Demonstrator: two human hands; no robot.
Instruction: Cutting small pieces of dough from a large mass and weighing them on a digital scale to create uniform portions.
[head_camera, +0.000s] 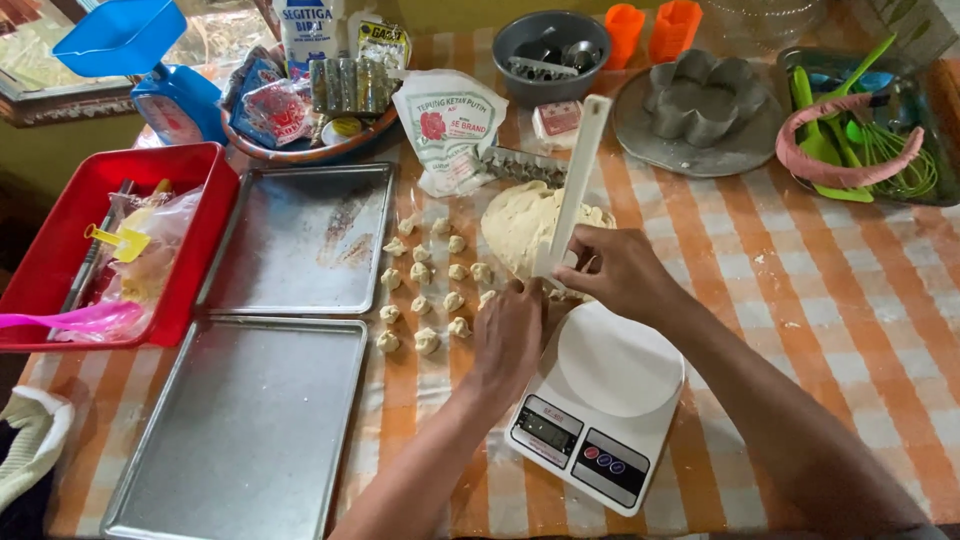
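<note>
Head view looks down on a worktop covered by an orange-and-white checked cloth. Nearest the near edge sit a white digital kitchen scale with a round platform and, to its left, an empty rectangular metal baking tray. A second metal tray lies just beyond it. Between the trays and the scale, about fifteen small pinched lumps of pale dough lie in loose rows on the cloth. The left hand rests knuckles-up just beside these lumps, fingers curled; what its grip holds is hidden. The right hand has its grip closed round the lower end of a long white plastic scraper, held upright against the large pale dough mound near the worktop's middle. A red plastic tub stands at the left edge. Farther off are a white flour bag, a grey bowl, a flower-shaped metal mould on a round metal plate, and a tray of green utensils at the far right corner.
</note>
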